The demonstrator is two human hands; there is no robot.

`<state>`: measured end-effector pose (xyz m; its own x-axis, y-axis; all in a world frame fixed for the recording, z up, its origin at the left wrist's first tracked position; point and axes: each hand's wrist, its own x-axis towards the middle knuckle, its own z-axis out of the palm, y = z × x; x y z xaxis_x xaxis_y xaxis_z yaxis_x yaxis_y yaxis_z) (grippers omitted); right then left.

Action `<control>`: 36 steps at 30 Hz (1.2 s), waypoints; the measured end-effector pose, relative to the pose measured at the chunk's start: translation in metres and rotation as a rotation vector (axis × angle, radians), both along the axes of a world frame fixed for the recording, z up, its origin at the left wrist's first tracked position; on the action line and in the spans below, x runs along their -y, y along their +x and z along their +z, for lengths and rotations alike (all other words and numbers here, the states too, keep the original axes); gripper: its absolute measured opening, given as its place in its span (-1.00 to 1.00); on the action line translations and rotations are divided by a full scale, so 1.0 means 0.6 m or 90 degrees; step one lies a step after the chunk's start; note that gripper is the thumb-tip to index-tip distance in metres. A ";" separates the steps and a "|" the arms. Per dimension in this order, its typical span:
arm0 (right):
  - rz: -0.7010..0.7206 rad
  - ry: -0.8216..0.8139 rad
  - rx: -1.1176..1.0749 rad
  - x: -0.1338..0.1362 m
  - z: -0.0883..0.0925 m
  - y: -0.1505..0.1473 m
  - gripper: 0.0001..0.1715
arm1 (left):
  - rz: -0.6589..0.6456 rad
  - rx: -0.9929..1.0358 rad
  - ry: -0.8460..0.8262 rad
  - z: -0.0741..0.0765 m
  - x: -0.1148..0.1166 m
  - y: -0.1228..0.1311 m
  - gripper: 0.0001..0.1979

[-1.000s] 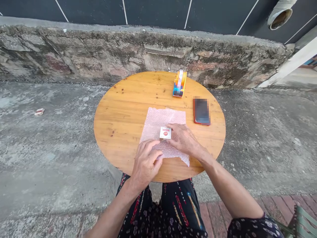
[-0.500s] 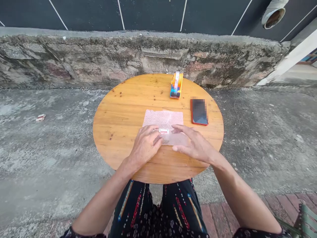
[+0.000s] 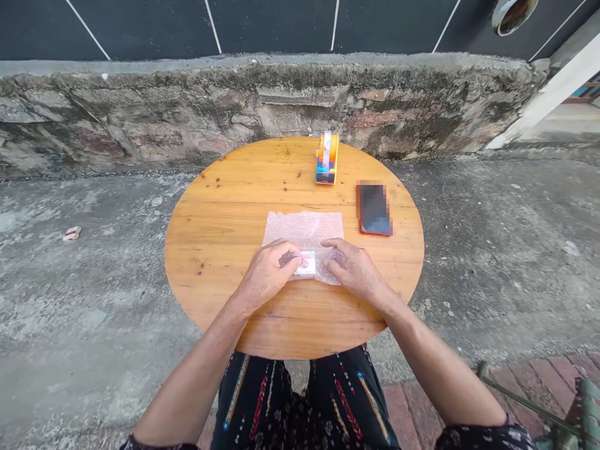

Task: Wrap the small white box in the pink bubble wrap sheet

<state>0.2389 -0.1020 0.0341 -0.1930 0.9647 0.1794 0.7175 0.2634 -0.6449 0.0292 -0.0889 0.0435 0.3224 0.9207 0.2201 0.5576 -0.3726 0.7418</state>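
Note:
A pinkish sheet of bubble wrap (image 3: 304, 227) lies flat on the round wooden table (image 3: 225, 225). On its near part is a small white box (image 3: 307, 265). My left hand (image 3: 267, 269) reaches in from the left, with thumb and fingertips closed at the box's left end. My right hand (image 3: 356, 272) rests over the right near corner of the wrap. Its thumb and index finger are apart, and a gap separates it from the box. The lower fingers of the right hand are partly hidden.
A yellow and blue tape dispenser (image 3: 327, 159) stands toward the table's far edge. A phone in a red case (image 3: 375, 212) lies to the right of the wrap. Beyond the table runs a low stone wall (image 3: 187, 119). A green chair (image 3: 585, 406) is at lower right.
The box has moved slightly nearer to me and now shows a plain white face instead of its red label. My right thumb has drawn in over the wrap.

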 end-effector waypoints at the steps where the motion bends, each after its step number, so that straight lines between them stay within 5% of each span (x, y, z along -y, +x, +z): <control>1: -0.006 -0.004 -0.003 0.002 -0.001 0.000 -0.59 | 0.000 0.008 -0.011 0.000 0.001 0.000 -0.89; 14: -0.090 0.054 -0.015 0.027 -0.034 0.006 -0.62 | 0.015 0.078 -0.094 -0.004 0.006 -0.001 -0.91; 20: -0.130 0.271 0.134 0.065 -0.013 0.007 -0.60 | 0.032 0.086 -0.089 -0.011 0.002 0.000 -0.91; 23: -0.037 0.337 0.190 0.088 0.005 -0.018 -0.64 | 0.021 0.095 -0.088 -0.013 0.002 -0.001 -0.87; 27: 0.135 0.278 0.225 0.091 0.005 -0.057 -0.61 | 0.016 0.100 -0.067 -0.013 0.001 -0.004 -0.83; 36: 0.140 0.256 0.275 0.074 0.001 -0.065 -0.63 | 0.029 0.122 -0.071 -0.018 -0.001 -0.007 -0.84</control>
